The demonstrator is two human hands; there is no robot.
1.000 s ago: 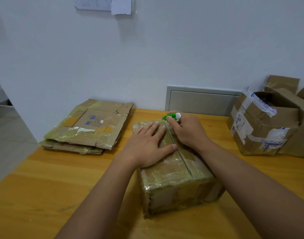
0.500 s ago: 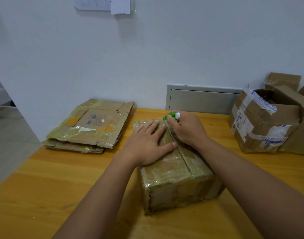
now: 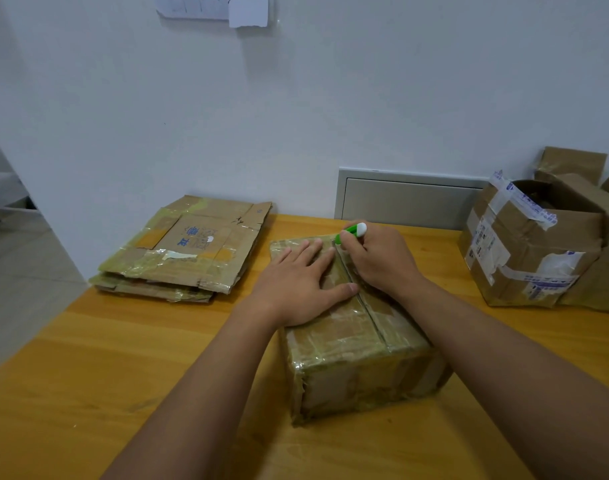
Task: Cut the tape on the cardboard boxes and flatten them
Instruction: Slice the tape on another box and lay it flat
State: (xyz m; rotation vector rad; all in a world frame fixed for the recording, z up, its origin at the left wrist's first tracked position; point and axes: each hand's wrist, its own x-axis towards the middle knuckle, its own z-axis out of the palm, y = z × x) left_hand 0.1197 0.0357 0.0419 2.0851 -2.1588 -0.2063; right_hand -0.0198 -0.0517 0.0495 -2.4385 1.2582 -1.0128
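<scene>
Here the left hand [image 3: 298, 284] presses flat on the taped box [image 3: 351, 327]; the right hand [image 3: 377, 259] clutches a green cutter [image 3: 352, 232].

— What is the person doing with the box [image 3: 351, 344]?
— The left hand [image 3: 301, 284] is pressing flat on its taped top while the right hand [image 3: 379, 259] is gripping a green cutter [image 3: 351, 232] at the seam's far end.

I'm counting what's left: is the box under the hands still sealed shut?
Shut: the taped box has its top flaps flat and closed, tape wrapped round.
</scene>
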